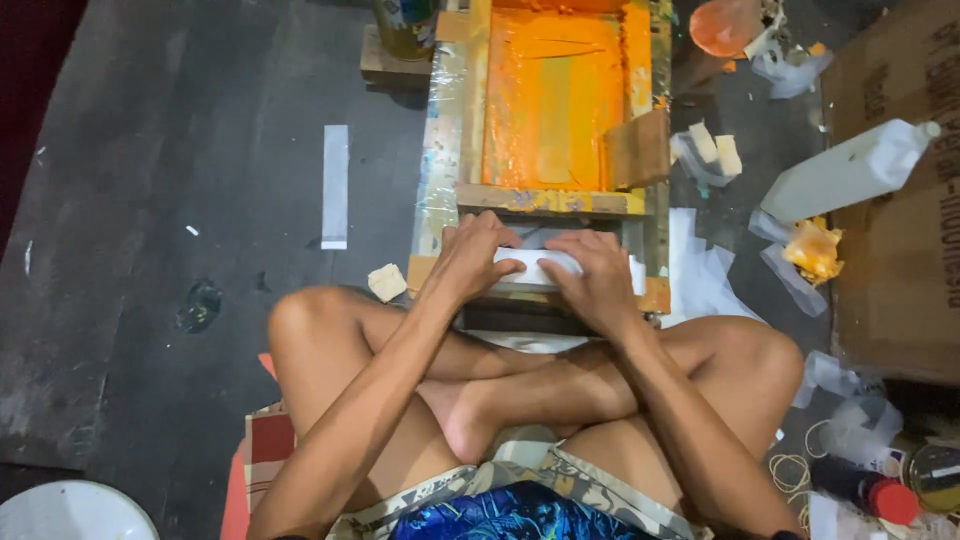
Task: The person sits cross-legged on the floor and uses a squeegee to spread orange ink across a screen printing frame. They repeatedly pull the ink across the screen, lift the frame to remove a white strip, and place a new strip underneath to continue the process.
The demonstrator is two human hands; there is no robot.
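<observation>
I sit cross-legged on a dark floor in front of a wooden printing screen frame (470,198) coated with orange ink (550,100). My left hand (470,258) and my right hand (598,275) both press on a small white sheet or pouch (538,268) lying on the near end of the frame's base. Fingers of both hands curl over its top edge. A wooden squeegee block (637,148) rests on the right side of the inked screen.
A white plastic bottle (848,172) lies by a cardboard box (905,220) at right, beside an orange-stained rag (814,250). A white strip (335,186) and a small sponge piece (386,282) lie on the floor at left. A red-capped bottle (870,490) stands at lower right.
</observation>
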